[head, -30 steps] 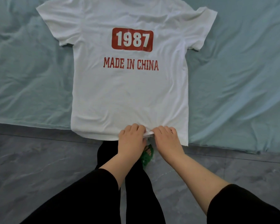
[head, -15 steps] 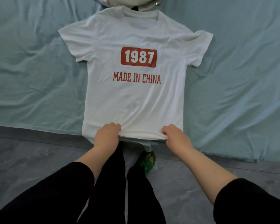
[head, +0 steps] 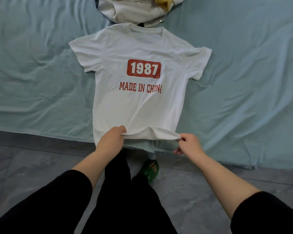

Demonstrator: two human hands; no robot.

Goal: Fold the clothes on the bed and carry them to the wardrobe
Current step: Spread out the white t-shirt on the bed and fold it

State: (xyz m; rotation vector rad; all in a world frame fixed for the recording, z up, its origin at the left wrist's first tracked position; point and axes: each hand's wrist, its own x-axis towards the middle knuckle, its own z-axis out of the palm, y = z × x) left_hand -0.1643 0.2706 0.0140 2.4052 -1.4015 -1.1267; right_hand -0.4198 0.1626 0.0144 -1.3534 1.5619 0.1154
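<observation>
T-shirt [head: 139,105] hem is gripped by left hand [head: 112,141] and right hand [head: 189,144] | collar lies straight ahead on bed [head: 41,73]

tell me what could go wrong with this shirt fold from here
The left hand and right hand hold the white t-shirt by its hem at the bed edge; if it slips, the hem could reach the floor. Its collar lies right by the clothes pile, so a fold upward might catch it. The rumpled sheet could crease the fold.
</observation>
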